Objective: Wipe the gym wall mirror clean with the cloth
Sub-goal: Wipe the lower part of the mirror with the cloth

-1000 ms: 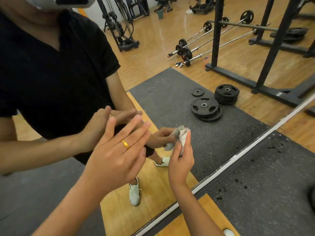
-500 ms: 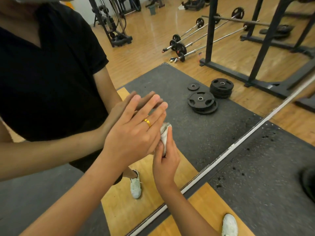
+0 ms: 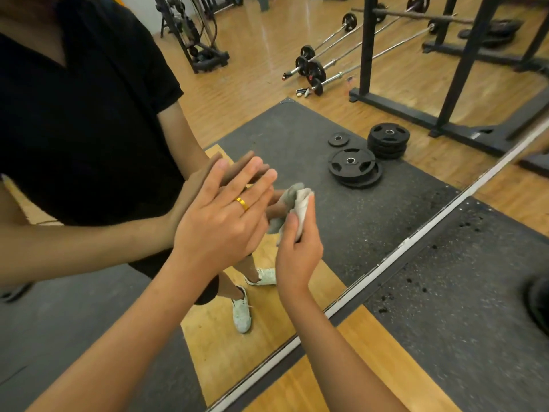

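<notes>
The wall mirror (image 3: 297,120) fills most of the view; its bottom edge runs as a pale strip from lower left to upper right. My right hand (image 3: 297,251) grips a bunched grey-white cloth (image 3: 300,203) and holds it against the glass. My left hand (image 3: 225,221), with a gold ring, has its fingers straight and spread, its fingertips at or very near the glass just left of the cloth. Both hands and my black shirt are reflected in the mirror.
Reflected in the glass are black weight plates (image 3: 355,168), barbells on the wooden floor (image 3: 320,69) and a black rack (image 3: 457,84). A dark rubber mat (image 3: 460,292) lies at the foot of the mirror, with a dark round object (image 3: 539,304) at the right edge.
My left hand moved right along the glass to beside the cloth. My right hand with the cloth dipped a little and came back up; the view shifted slightly.
</notes>
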The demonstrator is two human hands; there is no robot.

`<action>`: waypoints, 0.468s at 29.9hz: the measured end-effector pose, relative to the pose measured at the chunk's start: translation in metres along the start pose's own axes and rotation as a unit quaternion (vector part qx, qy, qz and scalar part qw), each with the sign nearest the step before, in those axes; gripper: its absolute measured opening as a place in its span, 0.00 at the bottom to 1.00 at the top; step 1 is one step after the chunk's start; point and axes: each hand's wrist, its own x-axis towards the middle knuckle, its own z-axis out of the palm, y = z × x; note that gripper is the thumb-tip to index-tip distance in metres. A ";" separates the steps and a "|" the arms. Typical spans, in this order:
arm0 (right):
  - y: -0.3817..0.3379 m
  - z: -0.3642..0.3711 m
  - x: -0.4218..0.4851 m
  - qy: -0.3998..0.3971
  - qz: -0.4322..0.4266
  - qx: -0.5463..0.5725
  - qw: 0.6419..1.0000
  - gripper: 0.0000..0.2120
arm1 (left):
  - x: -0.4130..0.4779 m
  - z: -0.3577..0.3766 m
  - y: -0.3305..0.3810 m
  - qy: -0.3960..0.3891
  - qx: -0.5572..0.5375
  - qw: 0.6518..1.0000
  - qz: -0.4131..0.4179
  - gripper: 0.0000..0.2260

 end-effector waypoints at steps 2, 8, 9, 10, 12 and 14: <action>0.000 -0.003 -0.011 -0.026 -0.027 -0.009 0.999 0.24 | 0.001 -0.001 0.000 -0.005 0.001 1.000 0.004 0.17; -0.019 -0.028 0.050 -0.019 -0.055 0.025 0.998 0.23 | 0.004 0.001 0.001 0.017 0.007 1.000 -0.006 0.16; -0.027 -0.028 0.055 -0.030 -0.090 0.023 0.995 0.23 | 0.004 0.001 0.001 0.021 0.003 1.000 -0.009 0.16; -0.034 -0.028 0.057 -0.044 -0.128 0.017 0.991 0.23 | 0.003 0.001 0.001 0.022 -0.001 1.000 -0.012 0.15; -0.038 -0.023 0.055 -0.068 -0.174 0.006 0.982 0.23 | 0.004 0.001 0.002 0.020 -0.001 1.000 -0.016 0.16; -0.024 -0.017 0.053 -0.073 -0.179 -0.003 0.981 0.22 | 0.004 0.001 0.002 0.019 -0.003 1.000 -0.019 0.16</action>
